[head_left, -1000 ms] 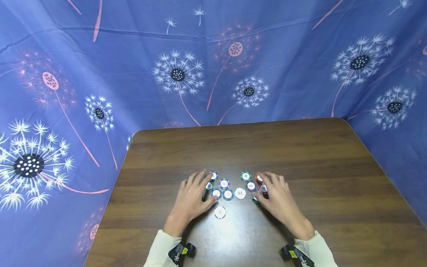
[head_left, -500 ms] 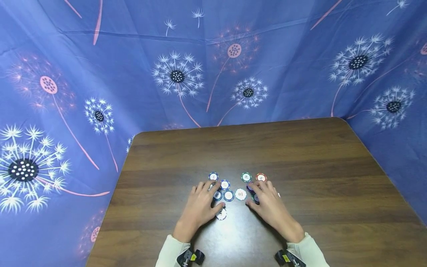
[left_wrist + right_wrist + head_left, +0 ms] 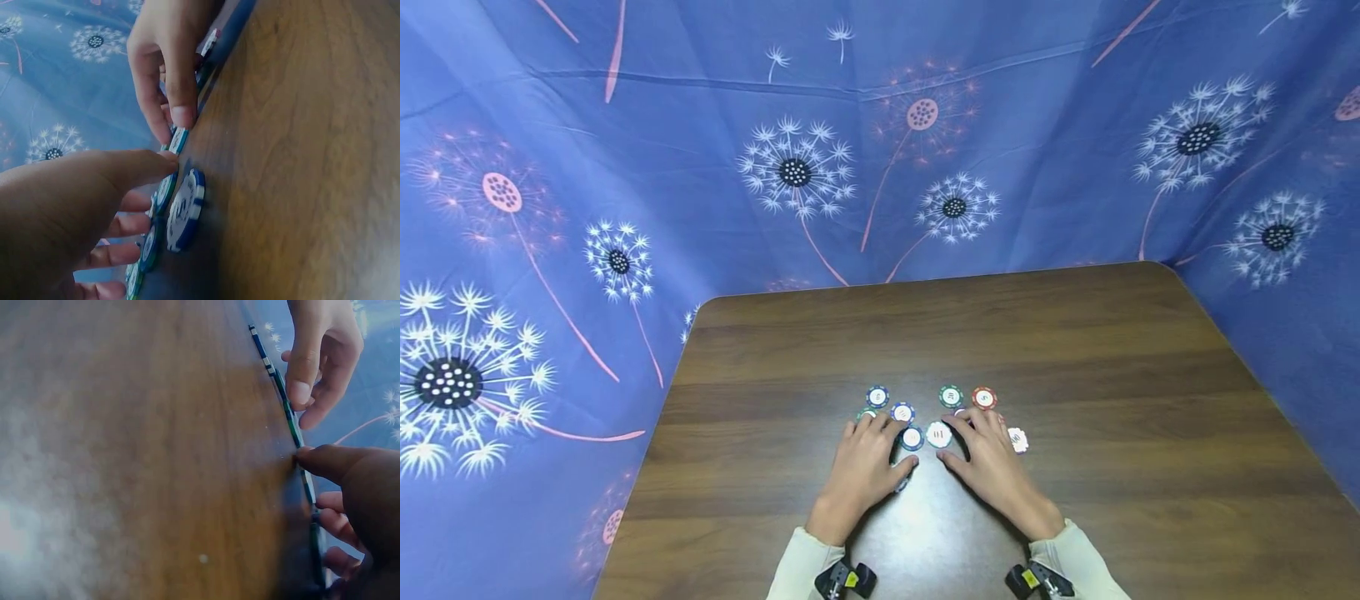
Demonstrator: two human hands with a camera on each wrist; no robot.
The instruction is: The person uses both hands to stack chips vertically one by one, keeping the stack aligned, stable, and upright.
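Note:
Several poker chips lie flat on the table between and under both hands. My left hand [image 3: 863, 467] is spread low over the left chips, its thumb and fingers apart and loosely bent. Its thumb hides most of a chip [image 3: 902, 484] near me, while a blue-edged chip [image 3: 912, 438] lies just off its index finger. My right hand [image 3: 996, 477] lies likewise over the right chips, index fingertip right at the rim of a white chip [image 3: 938, 434] marked 10. In the left wrist view, a blue-and-white chip [image 3: 186, 212] lies nearest, beside the left thumb [image 3: 134, 167].
Beyond the hands lie a blue chip [image 3: 877, 396], a green chip [image 3: 951, 396] and a red chip [image 3: 984, 398]. A white chip [image 3: 1018, 440] sits right of the right hand. The wooden table [image 3: 760, 358] ends at a blue dandelion-print cloth [image 3: 865, 167].
Both hands have moved inward toward each other over the chips. The red chip and the white chip at right have come out from under the right hand; the near chip is now mostly covered.

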